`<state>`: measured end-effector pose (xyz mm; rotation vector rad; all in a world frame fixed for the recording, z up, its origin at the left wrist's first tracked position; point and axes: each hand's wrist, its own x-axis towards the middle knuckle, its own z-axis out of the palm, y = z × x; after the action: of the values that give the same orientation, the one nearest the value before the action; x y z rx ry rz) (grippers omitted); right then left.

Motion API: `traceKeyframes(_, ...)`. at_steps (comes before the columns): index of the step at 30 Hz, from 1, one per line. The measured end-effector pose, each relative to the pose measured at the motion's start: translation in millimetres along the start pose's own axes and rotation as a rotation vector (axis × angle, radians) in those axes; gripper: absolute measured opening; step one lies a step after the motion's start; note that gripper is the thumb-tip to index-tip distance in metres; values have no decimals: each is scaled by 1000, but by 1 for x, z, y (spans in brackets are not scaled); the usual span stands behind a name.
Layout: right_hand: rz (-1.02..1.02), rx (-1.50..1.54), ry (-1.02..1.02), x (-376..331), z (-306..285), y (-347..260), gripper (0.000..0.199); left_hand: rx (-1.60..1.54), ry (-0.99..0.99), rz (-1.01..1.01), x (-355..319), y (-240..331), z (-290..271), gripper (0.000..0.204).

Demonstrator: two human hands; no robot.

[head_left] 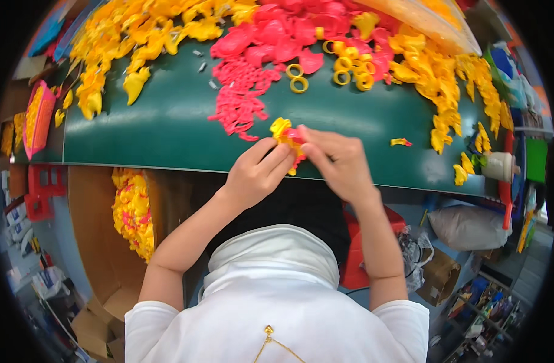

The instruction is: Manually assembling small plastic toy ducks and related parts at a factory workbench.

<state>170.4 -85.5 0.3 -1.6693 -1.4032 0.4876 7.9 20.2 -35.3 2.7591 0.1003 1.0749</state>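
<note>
Green table (186,115) here: yellow heap (150,30) left, another yellow heap (428,78) right, pinkish-red pieces (243,91) between, yellow rings (351,53), small grey bits (202,66).

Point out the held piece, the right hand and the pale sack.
Held piece (280,127): head view, yellow upper end.
Right hand (342,156): head view, back of hand.
Pale sack (469,227): head view, bulging middle.

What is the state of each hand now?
Left hand: closed, holding a yellow and red plastic piece.
Right hand: closed on the same piece's red part.
</note>
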Motion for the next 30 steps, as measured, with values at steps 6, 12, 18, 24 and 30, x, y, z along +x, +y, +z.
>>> traceKeyframes(6, 51, 250, 143, -11, 19, 7, 26, -28, 120, -88, -12, 9, 3, 55)
traceKeyframes(12, -156, 125, -28, -38, -40, -11, 25, -2007, -457, -1144, 13, 29, -18, 96)
traceKeyframes(18, 239, -225, 517, -57, -104, 8, 17, -2468, -536, -1067, 15, 42, 6, 55)
traceKeyframes(24, 214, -1122, 516, -74, -156, 87, 32, -2274, -334, -1135, 33, 46, 5, 53)
traceKeyframes(30, 91, -319, 206, -35, -97, 17, 23, -2366, -47, -1215, 18, 27, 3, 42)
